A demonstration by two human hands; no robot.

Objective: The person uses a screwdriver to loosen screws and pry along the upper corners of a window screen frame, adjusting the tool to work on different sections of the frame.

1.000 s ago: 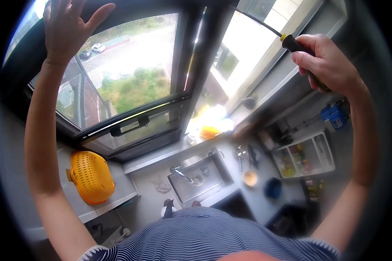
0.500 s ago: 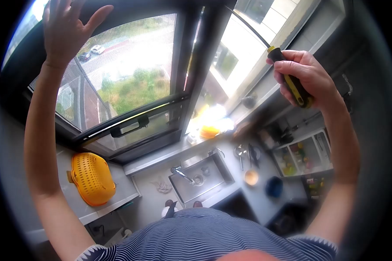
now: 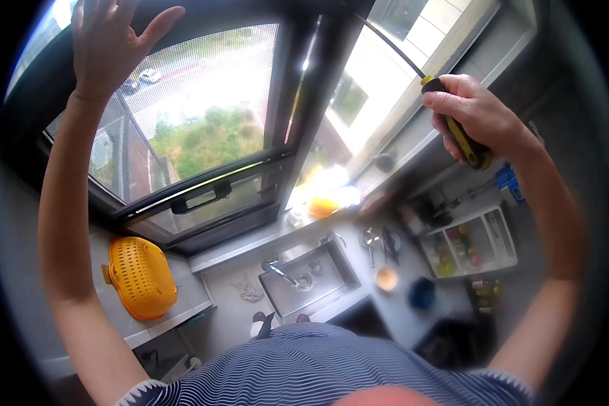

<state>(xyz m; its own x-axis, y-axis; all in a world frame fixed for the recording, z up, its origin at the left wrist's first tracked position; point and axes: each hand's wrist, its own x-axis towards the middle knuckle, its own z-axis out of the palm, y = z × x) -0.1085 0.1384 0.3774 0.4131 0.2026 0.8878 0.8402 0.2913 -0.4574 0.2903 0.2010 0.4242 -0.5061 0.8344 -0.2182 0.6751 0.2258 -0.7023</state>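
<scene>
Left hand point(image 3: 111, 51) raised at far left, fingers spread over the dark window frame point(image 3: 294, 68); whether the palm presses on it, cannot tell. Right hand point(image 3: 479, 111) at far right, fingers wrapped round the black-and-yellow handle of a screwdriver point(image 3: 460, 139). Shaft slants far and left toward the frame; tip lost against the dark, contact unclear. Near left: yellow basket point(image 3: 141, 277) on a table point(image 3: 115, 319). Sink point(image 3: 331, 277) right of it.

Daylight through the window screen point(image 3: 189, 108) bleaches the ground outside point(image 3: 206, 82); the window frame point(image 3: 292, 81) is dark against it. White glare swallows part of a yellow object point(image 3: 323, 208). The right-hand countertop point(image 3: 380, 306) looks blurred, and fisheye distortion bends the view toward black edges.
</scene>
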